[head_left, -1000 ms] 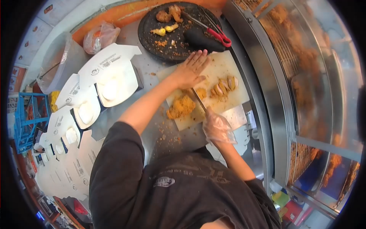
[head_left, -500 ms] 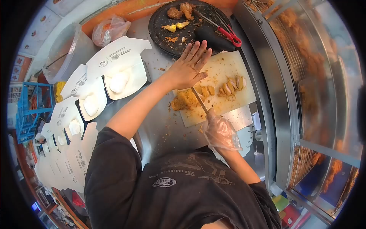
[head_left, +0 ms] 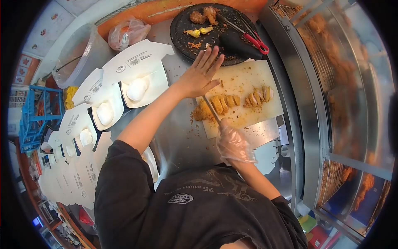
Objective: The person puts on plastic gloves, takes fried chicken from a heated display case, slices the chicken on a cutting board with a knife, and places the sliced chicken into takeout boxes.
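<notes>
On a pale cutting board [head_left: 265, 74] lie slices of breaded fried meat [head_left: 225, 103], with a second sliced portion [head_left: 258, 96] to their right. My right hand [head_left: 234, 143], in a clear plastic glove, is closed round the handle of a knife [head_left: 211, 108]. Its blade slants up and left across the left portion of meat. My left hand [head_left: 200, 74] is bare, its fingers spread and stretched out, over the upper end of the blade at the board's left edge. Whether its palm touches the blade is hidden.
A round black tray [head_left: 182, 31] behind the board holds fried pieces, red-handled tongs [head_left: 256, 43] and a black object. Open white boxes [head_left: 153, 87] with white contents line the left. A glass-fronted cabinet [head_left: 306, 103] stands at the right, and a knotted plastic bag [head_left: 128, 33] at the back left.
My left hand and the knife have moved left relative to the board, toward the uncut end of the meat. More slices now show to the right of the blade. The whole view has shifted slightly.
</notes>
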The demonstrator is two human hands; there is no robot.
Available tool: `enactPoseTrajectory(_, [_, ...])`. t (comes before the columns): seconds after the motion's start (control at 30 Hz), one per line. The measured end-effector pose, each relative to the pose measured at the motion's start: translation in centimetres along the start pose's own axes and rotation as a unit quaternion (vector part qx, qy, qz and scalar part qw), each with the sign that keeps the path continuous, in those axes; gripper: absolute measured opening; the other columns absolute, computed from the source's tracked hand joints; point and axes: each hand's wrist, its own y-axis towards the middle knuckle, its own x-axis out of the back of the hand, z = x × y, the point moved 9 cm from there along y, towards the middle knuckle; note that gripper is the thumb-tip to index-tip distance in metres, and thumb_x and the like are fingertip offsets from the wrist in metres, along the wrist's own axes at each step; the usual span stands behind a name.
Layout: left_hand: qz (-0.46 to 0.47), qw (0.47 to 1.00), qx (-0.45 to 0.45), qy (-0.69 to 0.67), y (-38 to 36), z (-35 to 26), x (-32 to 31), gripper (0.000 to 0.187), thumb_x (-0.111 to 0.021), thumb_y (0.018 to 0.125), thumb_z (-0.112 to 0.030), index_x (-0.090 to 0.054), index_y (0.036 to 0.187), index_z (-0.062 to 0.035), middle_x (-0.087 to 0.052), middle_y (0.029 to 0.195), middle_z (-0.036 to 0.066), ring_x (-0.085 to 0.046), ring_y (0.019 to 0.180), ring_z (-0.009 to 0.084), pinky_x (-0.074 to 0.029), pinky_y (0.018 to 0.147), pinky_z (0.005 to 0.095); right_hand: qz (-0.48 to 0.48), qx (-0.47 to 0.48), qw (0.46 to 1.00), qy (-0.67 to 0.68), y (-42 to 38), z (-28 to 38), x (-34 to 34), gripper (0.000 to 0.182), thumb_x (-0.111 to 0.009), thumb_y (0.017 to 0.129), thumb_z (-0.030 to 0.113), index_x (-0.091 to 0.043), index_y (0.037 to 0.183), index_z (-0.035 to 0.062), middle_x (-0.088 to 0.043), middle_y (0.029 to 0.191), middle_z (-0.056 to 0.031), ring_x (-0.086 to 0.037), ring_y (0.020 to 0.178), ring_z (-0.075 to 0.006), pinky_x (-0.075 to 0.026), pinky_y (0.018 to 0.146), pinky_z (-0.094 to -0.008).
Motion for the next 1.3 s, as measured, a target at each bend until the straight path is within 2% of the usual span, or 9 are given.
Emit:
enactPoseTrajectory(0.13, [0.062,0.997,0.03,0.018,-2.1,2.3,-4.7,0.079,-0.046,0.095,-0.041,-0.004,0.152,-0.0067,0.001,0.158,0.019,0.001,0.146,0.0347,-0.004,0.118,0.0471,-0.111,0.101,0.989,0.004,0.3,-1.0,-2.7,0.007,-0.047,0.088,0.008,-0.049,0.094,0.0046,-0.058,0.068,-0.024,-0.061,0.067,-0.0425,-0.045,0.059,-0.0513])
enactPoseTrajectory(0.27, [0.098,0.995,0.019,0.003,-1.3,1.2,-4.1,0.083,-0.052,0.092,-0.038,-0.007,0.151,-0.0024,0.002,0.158,0.022,0.003,0.145,0.0394,-0.003,0.117,0.0511,-0.01,0.03,0.999,0.015,0.3,-0.3,-1.3,0.023,-0.049,0.084,0.002,-0.048,0.107,0.0031,-0.061,0.075,-0.0233,-0.062,0.073,-0.0424,-0.048,0.062,-0.0494])
enactPoseTrajectory(0.43, [-0.193,0.978,0.029,-0.07,2.1,-0.6,9.7,0.079,-0.037,0.097,-0.054,-0.011,0.151,-0.0027,-0.006,0.156,0.024,0.001,0.144,0.0445,-0.004,0.116,0.0519,0.111,-0.073,0.991,0.025,-1.1,1.4,-1.9,0.011,-0.046,0.091,0.011,-0.048,0.098,0.0032,-0.062,0.079,-0.0252,-0.061,0.07,-0.0419,-0.048,0.064,-0.0499])
enactPoseTrajectory(0.57, [-0.238,0.962,0.053,-0.123,2.3,-1.1,11.5,0.078,-0.033,0.097,-0.056,-0.013,0.15,-0.0021,-0.008,0.156,0.024,0.002,0.144,0.0447,-0.004,0.115,0.0525,0.002,0.047,0.999,0.003,-0.8,3.6,-2.7,0.015,-0.047,0.091,0.009,-0.05,0.104,0.0028,-0.063,0.079,-0.0227,-0.062,0.067,-0.0386,-0.049,0.062,-0.0482])
enactPoseTrajectory(0.67, [-0.242,0.96,0.082,-0.112,1.6,-1.8,12.3,0.072,-0.039,0.097,-0.052,-0.029,0.144,0.0008,-0.026,0.15,0.026,-0.017,0.142,0.0409,-0.016,0.114,0.0485,0.055,-0.037,0.998,0.023,0.0,0.5,-3.1,0.016,-0.047,0.091,0.012,-0.05,0.104,0.0031,-0.063,0.08,-0.0222,-0.063,0.071,-0.0376,-0.049,0.063,-0.0486])
enactPoseTrajectory(0.8, [0.351,0.855,0.366,-0.111,-4.9,0.5,2.7,0.055,-0.065,0.084,-0.039,-0.056,0.118,0.0038,-0.059,0.12,0.022,-0.054,0.117,0.0282,-0.047,0.092,0.0406,0.014,-0.084,0.996,0.015,-1.2,-2.3,-1.5,0.02,-0.043,0.092,0.019,-0.049,0.103,0.0033,-0.064,0.084,-0.0241,-0.064,0.077,-0.0427,-0.049,0.067,-0.0503])
enactPoseTrajectory(0.87, [0.499,0.757,0.414,-0.083,-9.6,-0.7,-0.2,0.059,-0.074,0.076,-0.035,-0.055,0.119,0.002,-0.055,0.124,0.023,-0.052,0.119,0.0314,-0.049,0.089,0.0433,0.024,-0.091,0.994,0.061,-1.5,-2.9,-0.6,0.022,-0.044,0.092,0.022,-0.051,0.104,0.0052,-0.065,0.085,-0.0244,-0.064,0.078,-0.0424,-0.05,0.067,-0.0494])
enactPoseTrajectory(1.03, [0.236,0.862,0.441,-0.082,-13.0,-2.0,-2.2,0.063,-0.079,0.066,-0.025,-0.052,0.115,0.0017,-0.054,0.119,0.019,-0.055,0.111,0.0342,-0.048,0.089,0.0404,0.012,-0.049,0.999,0.006,-0.7,-3.9,-2.7,0.016,-0.049,0.09,0.018,-0.054,0.101,0.0072,-0.063,0.08,-0.024,-0.063,0.08,-0.0418,-0.048,0.068,-0.0508])
enactPoseTrajectory(1.3, [0.114,0.883,0.411,-0.198,-9.2,-3.1,-3.0,0.055,-0.078,0.064,-0.021,-0.053,0.108,0.0015,-0.055,0.109,0.019,-0.056,0.103,0.0345,-0.048,0.087,0.0406,-0.029,-0.086,0.995,0.029,-0.9,-6.0,1.1,0.016,-0.052,0.085,0.016,-0.054,0.098,0.0067,-0.064,0.081,-0.023,-0.063,0.08,-0.0423,-0.047,0.068,-0.0512])
